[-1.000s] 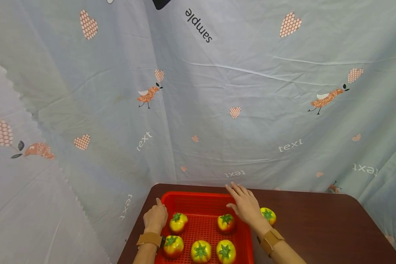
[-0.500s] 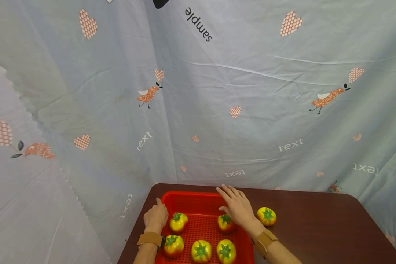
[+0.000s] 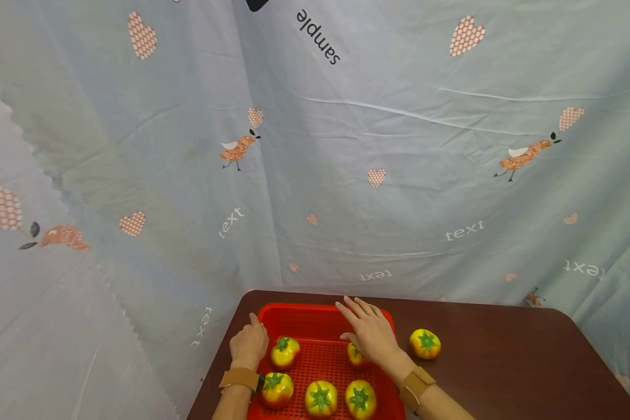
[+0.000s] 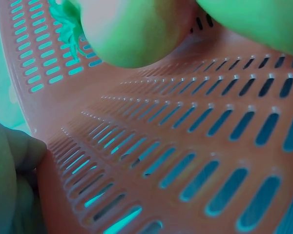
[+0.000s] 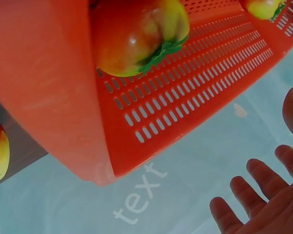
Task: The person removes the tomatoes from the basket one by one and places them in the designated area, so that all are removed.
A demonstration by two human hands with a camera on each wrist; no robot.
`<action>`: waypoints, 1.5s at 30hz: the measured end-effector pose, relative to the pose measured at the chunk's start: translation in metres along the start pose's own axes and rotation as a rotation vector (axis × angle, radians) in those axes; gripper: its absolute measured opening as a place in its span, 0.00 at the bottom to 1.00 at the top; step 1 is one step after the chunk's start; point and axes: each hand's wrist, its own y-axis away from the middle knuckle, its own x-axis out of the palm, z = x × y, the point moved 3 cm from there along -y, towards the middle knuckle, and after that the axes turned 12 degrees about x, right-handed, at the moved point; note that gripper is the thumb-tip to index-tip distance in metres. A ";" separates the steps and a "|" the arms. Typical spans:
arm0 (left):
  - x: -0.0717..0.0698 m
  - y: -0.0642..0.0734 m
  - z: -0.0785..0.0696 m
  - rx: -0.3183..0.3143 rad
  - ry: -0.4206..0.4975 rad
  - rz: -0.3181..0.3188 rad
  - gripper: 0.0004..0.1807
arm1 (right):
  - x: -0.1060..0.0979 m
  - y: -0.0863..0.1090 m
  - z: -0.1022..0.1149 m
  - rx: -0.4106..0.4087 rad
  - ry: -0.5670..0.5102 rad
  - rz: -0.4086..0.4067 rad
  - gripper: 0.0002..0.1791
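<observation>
A red slotted plastic basket [image 3: 315,314] holds several yellow-red tomatoes with green star-shaped tops, such as the front-middle tomato [image 3: 321,399]. At its left side my left hand [image 3: 249,345] grips the rim; in the left wrist view a bent finger [image 4: 28,150] touches the basket edge. My right hand [image 3: 374,335] hovers over the basket's right side with spread fingers and nothing in them. It partly covers the back-right tomato [image 3: 356,354]. From the right wrist view, the fingers [image 5: 263,179] stand apart from the basket wall [image 5: 44,83].
One more tomato [image 3: 425,344] lies outside the basket, to its right, on the dark brown table [image 3: 504,367]. A pale blue printed curtain [image 3: 320,251] hangs behind the table and along its left side.
My right hand has moved left over the basket, uncovering the outside tomato and hiding more of the back-right one. My left hand stays at the rim.
</observation>
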 end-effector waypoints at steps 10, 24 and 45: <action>-0.003 -0.001 -0.001 0.004 0.004 -0.011 0.30 | 0.003 0.005 0.013 -0.062 0.009 0.086 0.37; -0.001 0.001 0.000 -0.010 0.014 0.003 0.30 | 0.009 0.014 0.027 -0.130 0.034 0.102 0.37; 0.000 0.002 0.002 0.002 0.008 -0.018 0.29 | 0.018 0.027 0.070 -0.386 0.130 0.215 0.39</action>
